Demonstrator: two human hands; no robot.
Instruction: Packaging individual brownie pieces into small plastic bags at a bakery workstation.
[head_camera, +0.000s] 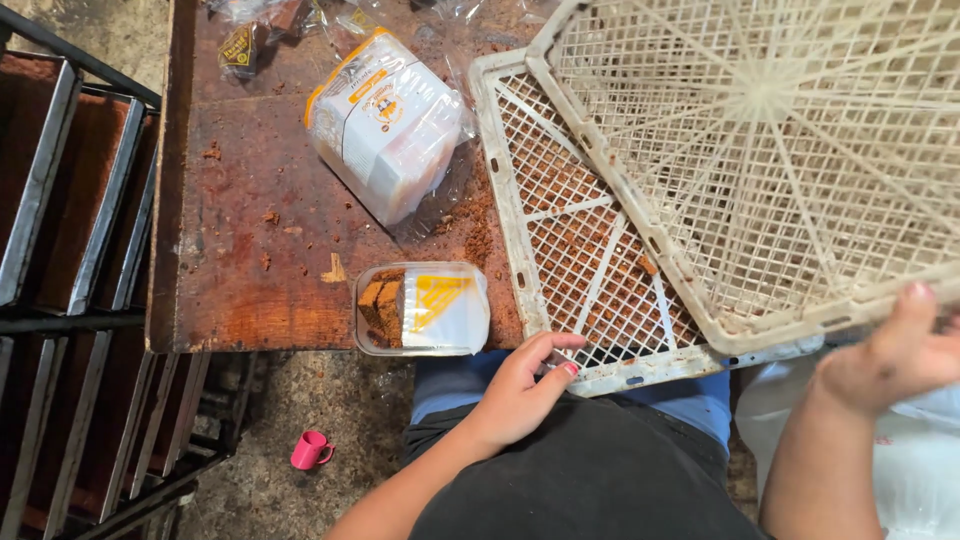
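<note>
right hand (895, 360) grips the near rim of the upper crate (760, 150), a cream plastic lattice tray, thumb over the edge, fingers underneath & out of sight. upper crate is tilted, its near edge lifted, overlapping the lower crate (560, 250). lower crate lies flat on the wooden table (240, 250), near corner overhanging the table edge; brown crumbs scattered across its grid.

left hand (520, 385) is loose, fingers curled, not clamped on anything; fingertips touch the near rim of the lower crate at its front left corner.

just left of that hand: clear plastic tub (422, 309) w/ brown cake slices & a white-yellow label, sitting at the table's near edge. behind it, a stack of tubs wrapped in clear film (385, 125), lying at an angle. more wrapped items at the far edge, partly cut off.

left of table: metal rack (70, 200) w/ dark trays. pink cup (310, 450) on the floor beside the rack.
</note>
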